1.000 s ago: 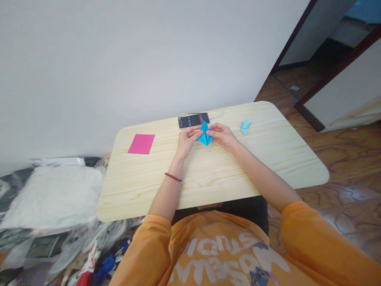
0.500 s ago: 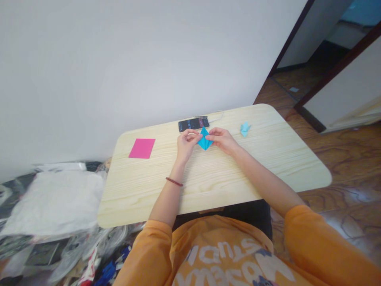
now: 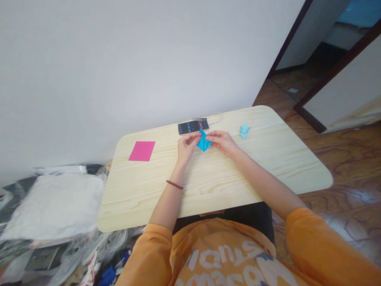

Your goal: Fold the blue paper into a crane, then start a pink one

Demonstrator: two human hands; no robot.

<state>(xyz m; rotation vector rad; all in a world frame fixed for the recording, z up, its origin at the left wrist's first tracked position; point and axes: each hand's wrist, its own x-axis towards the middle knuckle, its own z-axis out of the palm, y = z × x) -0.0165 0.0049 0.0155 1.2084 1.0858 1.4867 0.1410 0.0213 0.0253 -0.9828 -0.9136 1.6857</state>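
A blue folded origami paper (image 3: 204,143), roughly diamond-shaped, is held between both hands over the middle of the table. My left hand (image 3: 187,145) pinches its left edge between thumb and fingers; a dark red bracelet (image 3: 174,184) circles that wrist. On the opposite side, my right hand (image 3: 222,142) grips the paper's right edge, thumb on top. Some fingertips are hidden behind the paper. Just beyond lies a phone (image 3: 190,126) with a lit timer screen. To the right sits a small light-blue folded paper figure (image 3: 244,130).
A pink square sheet (image 3: 142,151) lies on the left of the light wooden table (image 3: 143,198). A white cable (image 3: 217,119) runs from the phone near the wall. Plastic-wrapped items (image 3: 56,206) are piled left of the table; a doorway stands at the right.
The paper's top corner has tipped slightly left and looks less pointed. Both hands keep their pinch on it with small finger shifts. The view has tilted a little.
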